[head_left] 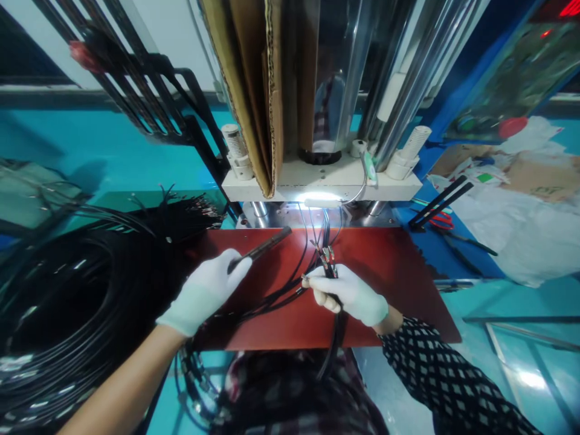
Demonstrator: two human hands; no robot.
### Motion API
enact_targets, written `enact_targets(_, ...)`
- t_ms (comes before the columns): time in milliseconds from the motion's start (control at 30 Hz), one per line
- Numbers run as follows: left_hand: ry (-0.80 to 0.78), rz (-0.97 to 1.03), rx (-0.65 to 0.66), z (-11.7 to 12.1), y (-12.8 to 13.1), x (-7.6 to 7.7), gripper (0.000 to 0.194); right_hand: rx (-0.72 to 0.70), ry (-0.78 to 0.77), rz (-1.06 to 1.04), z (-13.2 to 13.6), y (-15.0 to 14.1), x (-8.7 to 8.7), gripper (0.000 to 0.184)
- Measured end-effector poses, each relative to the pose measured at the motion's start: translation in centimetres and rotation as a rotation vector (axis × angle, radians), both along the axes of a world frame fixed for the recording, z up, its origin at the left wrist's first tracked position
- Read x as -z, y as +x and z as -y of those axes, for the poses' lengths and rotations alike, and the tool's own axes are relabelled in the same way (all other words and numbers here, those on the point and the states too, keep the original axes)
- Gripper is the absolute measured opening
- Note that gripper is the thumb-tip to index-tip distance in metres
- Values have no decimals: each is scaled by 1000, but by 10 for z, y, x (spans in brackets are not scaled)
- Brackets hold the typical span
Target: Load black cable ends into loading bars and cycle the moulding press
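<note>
Cables (338,332) might slip, because my right hand (353,295) grips so many; my left hand (209,289) holds a dark stick (270,243).

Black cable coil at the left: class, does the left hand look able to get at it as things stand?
Probably yes: the left hand is close to the coil, with nothing visible blocking it, though its grip on the dark rod may hinder grasping.
</note>
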State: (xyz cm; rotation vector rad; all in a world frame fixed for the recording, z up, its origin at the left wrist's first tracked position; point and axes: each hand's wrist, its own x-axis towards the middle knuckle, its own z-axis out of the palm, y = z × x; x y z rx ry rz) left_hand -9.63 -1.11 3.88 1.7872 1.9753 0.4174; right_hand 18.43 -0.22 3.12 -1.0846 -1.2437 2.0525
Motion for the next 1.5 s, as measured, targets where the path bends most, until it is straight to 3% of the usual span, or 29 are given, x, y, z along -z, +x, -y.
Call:
enact_targets(100, -102, 504, 49, 8, 8, -4, 48, -18, -8, -46, 1, -5, -3, 31)
enact_targets(233, -401, 982, 271, -4, 41, 3, 52, 0, 23, -36, 6, -11, -5, 31)
enact_targets(367, -408, 1244, 399, -18, 73, 18, 48, 15, 98, 115, 12, -17, -2, 26)
enact_targets(633, -243, 1225, 294, -15, 88, 36, 38, 135, 221, 186, 15, -27, 25, 18)
enact_targets(833, -132, 1079, 247, -9, 87, 30, 36, 109, 217, 267, 20, -32, 17, 19)
enact_targets(1067, 107, 894, 236, -1, 98, 29, 32, 163, 285, 411, 27, -38, 11, 18)
enact_targets(1233, 41, 904, 253, -3, 96, 28, 34, 145, 240, 250, 33, -34, 14, 15)
enact_targets(1400, -71, 991, 274, 0, 89, 27, 37, 414, 310, 160, 38, -22, 22, 19)
enact_targets(1500, -112, 1041, 296, 0, 86, 29, 38, 411, 299, 97, 33, -15, 20, 17)
